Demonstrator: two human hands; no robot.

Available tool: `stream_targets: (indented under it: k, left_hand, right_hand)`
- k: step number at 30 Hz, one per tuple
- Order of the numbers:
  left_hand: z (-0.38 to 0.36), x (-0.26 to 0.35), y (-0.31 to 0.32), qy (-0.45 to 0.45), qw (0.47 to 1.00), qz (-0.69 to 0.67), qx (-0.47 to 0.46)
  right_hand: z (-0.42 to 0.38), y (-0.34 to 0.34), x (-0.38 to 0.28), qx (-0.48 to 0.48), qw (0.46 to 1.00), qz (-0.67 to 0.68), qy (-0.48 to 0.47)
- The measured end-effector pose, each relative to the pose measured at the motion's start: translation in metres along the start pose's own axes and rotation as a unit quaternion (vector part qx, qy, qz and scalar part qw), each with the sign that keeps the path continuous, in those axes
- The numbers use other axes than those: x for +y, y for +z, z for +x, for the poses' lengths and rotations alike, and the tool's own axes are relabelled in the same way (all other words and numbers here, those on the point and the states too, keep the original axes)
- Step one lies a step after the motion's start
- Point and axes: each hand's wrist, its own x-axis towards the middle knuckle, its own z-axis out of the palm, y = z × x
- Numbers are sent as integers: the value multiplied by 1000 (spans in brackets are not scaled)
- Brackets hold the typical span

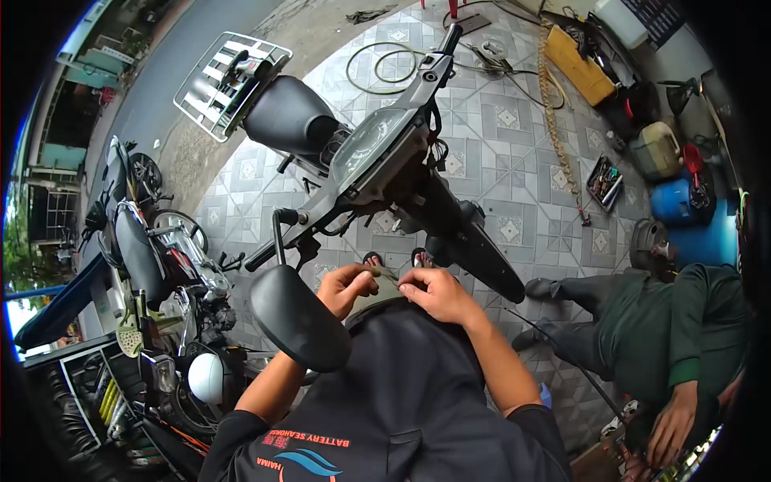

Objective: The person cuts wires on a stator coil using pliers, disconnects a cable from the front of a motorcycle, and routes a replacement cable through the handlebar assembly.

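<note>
In front of my waist, my left hand [349, 290] is closed, thumb and fingers pinched together. My right hand [433, 293] is also closed in a pinch a short way to its right. Something small and thin shows between the fingertips, too fine to name. Just beyond my hands stands a partly stripped motorbike, with its handlebar and instrument panel [371, 145] uncovered and its dark front fender [486, 253] pointing to the right. A black mirror [299, 317] on the handlebar hides part of my left forearm.
Another person in a dark green sleeve [685, 353] is low at the right, one hand [673, 426] hanging down. Parked motorbikes [140, 241] and a white helmet [206, 378] are at the left. A tool tray [604, 183], a blue container [675, 201] and a coiled hose [554, 120] lie at the right.
</note>
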Motion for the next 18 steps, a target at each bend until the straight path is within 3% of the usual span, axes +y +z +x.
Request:
stream_targets:
  k: [3, 7, 15, 18]
  left_hand:
    - [1, -1, -3, -76, 962, -183, 190]
    - [16, 13, -3, -95, 912, -315, 246]
    - [41, 4, -3, -45, 853, -490, 174]
    - [40, -4, -7, -17, 858, -487, 162]
  right_hand:
    - [19, 6, -1, 35, 999, -11, 24]
    - [43, 11, -8, 101, 994, 21, -35]
    - [73, 18, 1, 78, 994, 76, -18]
    - [79, 17, -7, 58, 990, 130, 2]
